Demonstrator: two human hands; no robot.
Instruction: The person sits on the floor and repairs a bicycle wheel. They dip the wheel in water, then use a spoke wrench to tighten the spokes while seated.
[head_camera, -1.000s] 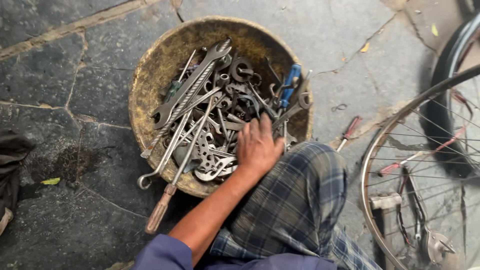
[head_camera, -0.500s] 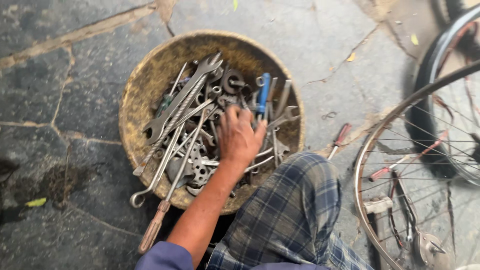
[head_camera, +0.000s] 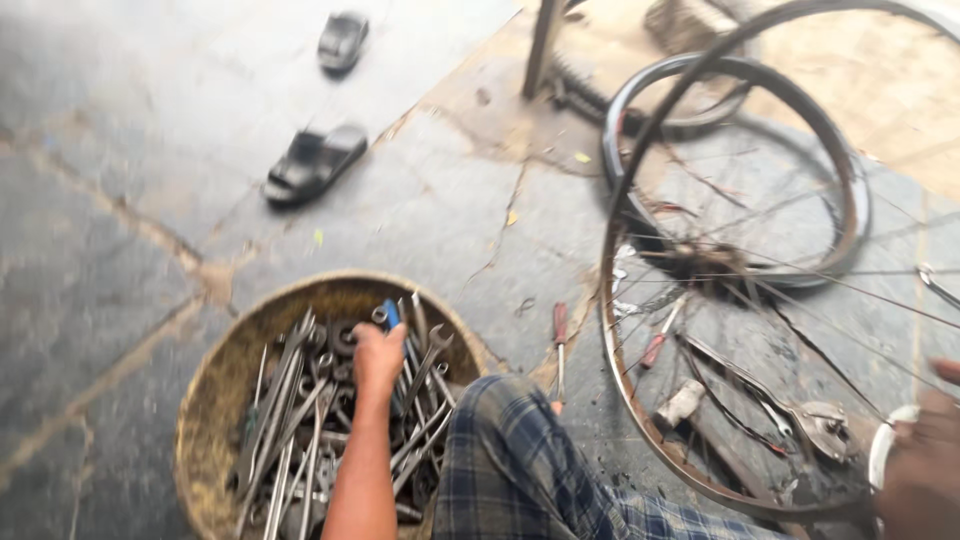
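Observation:
My left hand (head_camera: 378, 360) reaches into a round woven basket (head_camera: 215, 400) filled with several metal spanners (head_camera: 290, 420). Its fingers are closed around a blue-handled tool (head_camera: 390, 314) that sticks up near the basket's far rim. My right hand (head_camera: 925, 455) is blurred at the lower right edge, against the rim of a spoked bicycle wheel (head_camera: 640, 400) that leans over the floor. Its grip is hidden. My knee in blue checked cloth (head_camera: 510, 460) lies between basket and wheel.
A red-handled screwdriver (head_camera: 560, 335) lies on the stone floor between basket and wheel, and another red-handled tool (head_camera: 660, 340) lies inside the rim. A black tyre (head_camera: 850, 190) lies behind. Two black sandals (head_camera: 315, 160) (head_camera: 342, 40) and a post (head_camera: 543, 45) are farther off.
The view has swung up and to the right, bringing the wheel, tyre and sandals into sight. My left hand has moved to the basket's far side and closed on the blue-handled tool.

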